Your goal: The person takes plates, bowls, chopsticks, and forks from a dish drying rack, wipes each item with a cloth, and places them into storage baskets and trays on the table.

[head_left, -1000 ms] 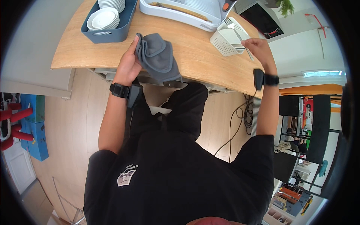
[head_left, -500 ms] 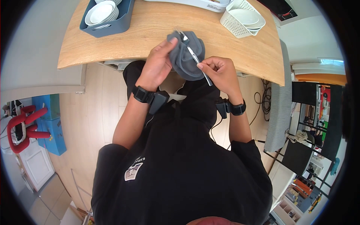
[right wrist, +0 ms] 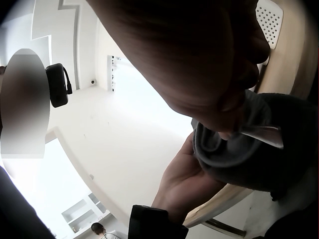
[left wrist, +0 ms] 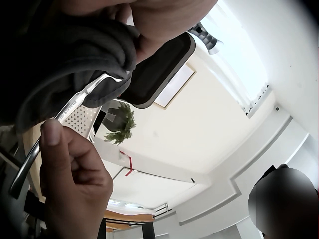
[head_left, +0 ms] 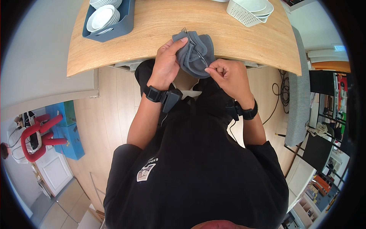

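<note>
In the head view my left hand (head_left: 166, 63) holds a folded grey cloth (head_left: 197, 65) near the table's front edge, its thumb pressing the cloth by the fork's tined end. A metal fork (head_left: 201, 57) lies slanted across the cloth, tines toward the far left. My right hand (head_left: 230, 76) pinches the fork's handle between thumb and fingertips. The left wrist view shows the handle (left wrist: 30, 167) running past the right thumb and the fork's neck (left wrist: 89, 88) against the cloth. In the right wrist view the cloth (right wrist: 224, 144) bunches around the left fingers, which are partly hidden.
A blue-grey bin (head_left: 124, 30) with stacked white bowls (head_left: 103, 18) stands at the table's far left. At the far right is a perforated white basket (head_left: 244, 16) holding white dishes (head_left: 254, 5). The wooden table's front edge (head_left: 126, 61) curves below; a cable (head_left: 280, 91) lies right.
The right hand has brought the fork from beside the basket to the cloth. The left hand has moved right with the cloth, and the fork now lies lower against it.
</note>
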{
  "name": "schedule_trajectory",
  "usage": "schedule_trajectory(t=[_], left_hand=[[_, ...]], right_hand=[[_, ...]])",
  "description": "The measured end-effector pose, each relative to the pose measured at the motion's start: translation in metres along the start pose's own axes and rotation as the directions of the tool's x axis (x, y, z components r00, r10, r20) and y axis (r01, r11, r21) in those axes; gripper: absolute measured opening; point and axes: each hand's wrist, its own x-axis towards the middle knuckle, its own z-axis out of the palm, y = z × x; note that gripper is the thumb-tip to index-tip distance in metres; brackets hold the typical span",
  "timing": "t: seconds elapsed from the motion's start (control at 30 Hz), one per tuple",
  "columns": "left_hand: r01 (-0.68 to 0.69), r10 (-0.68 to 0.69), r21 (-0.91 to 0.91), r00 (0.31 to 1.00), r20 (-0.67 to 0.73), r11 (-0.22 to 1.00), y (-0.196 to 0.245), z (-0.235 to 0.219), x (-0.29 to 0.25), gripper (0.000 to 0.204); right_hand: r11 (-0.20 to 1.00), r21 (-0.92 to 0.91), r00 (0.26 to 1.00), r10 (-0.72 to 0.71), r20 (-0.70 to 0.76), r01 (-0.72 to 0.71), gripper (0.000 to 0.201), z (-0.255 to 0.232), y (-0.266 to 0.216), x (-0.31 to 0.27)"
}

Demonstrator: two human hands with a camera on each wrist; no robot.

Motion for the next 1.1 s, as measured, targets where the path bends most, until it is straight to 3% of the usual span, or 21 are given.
schedule_trajectory(t=[0.13, 0.33, 0.53, 0.63, 0.7, 0.8, 0.93, 0.97, 1.0, 1.03, 1.1], left_hand=[[0.0, 0.0, 0.081, 1.0, 0.0, 0.997, 0.006, -0.002, 0.001, 0.026], [-0.028, 0.027, 0.035, 0.999, 0.017, 0.999, 0.015, -0.005, 0.001, 0.026], [-0.043, 0.04, 0.054, 0.998, 0.048, 0.998, 0.001, 0.004, -0.002, 0.025], [-0.058, 0.05, 0.102, 0.996, 0.079, 0.993, -0.004, 0.008, -0.004, 0.024], [-0.063, 0.05, 0.139, 0.994, 0.096, 0.988, -0.008, 0.01, -0.006, 0.023], [-0.069, 0.043, 0.21, 0.991, 0.126, 0.975, -0.019, 0.013, -0.007, 0.021], [-0.092, 0.054, 0.299, 0.99, 0.131, 0.95, -0.016, 0.019, -0.008, 0.016], [-0.091, 0.053, 0.291, 0.99, 0.134, 0.952, -0.013, 0.019, -0.008, 0.016], [-0.113, 0.054, 0.404, 0.986, 0.155, 0.908, -0.01, 0.018, -0.009, 0.016], [-0.134, 0.05, 0.51, 0.983, 0.176, 0.849, -0.009, 0.019, -0.01, 0.016], [-0.178, 0.036, 0.585, 0.969, 0.246, 0.791, -0.009, 0.022, -0.011, 0.018]], right_hand=[[0.998, -0.005, 0.998, -0.057, 0.038, 0.057, 0.013, -0.014, 0.003, -0.002], [0.997, 0.026, 0.993, -0.077, 0.094, 0.075, 0.013, -0.012, 0.008, -0.007], [0.999, 0.042, 1.0, 0.021, 0.002, -0.021, 0.012, 0.002, 0.003, -0.001], [0.997, -0.038, 0.998, 0.067, -0.018, -0.068, 0.011, 0.006, -0.002, 0.001], [0.999, 0.033, 0.99, -0.035, -0.138, 0.04, 0.011, 0.01, -0.002, 0.003], [0.998, 0.046, 0.977, -0.029, -0.212, 0.04, 0.01, 0.011, -0.003, 0.005], [0.996, 0.06, 0.98, -0.048, -0.192, 0.061, 0.01, 0.0, -0.004, 0.006], [0.979, 0.199, 0.977, 0.071, -0.201, -0.03, 0.012, -0.006, -0.004, 0.006], [0.935, 0.335, 0.962, 0.191, -0.193, -0.118, 0.014, -0.011, -0.004, 0.005], [0.901, 0.415, 0.948, 0.233, -0.215, -0.127, 0.018, -0.015, -0.004, 0.007], [0.914, 0.385, 0.956, 0.218, -0.198, -0.129, 0.019, -0.018, 0.001, 0.01]])
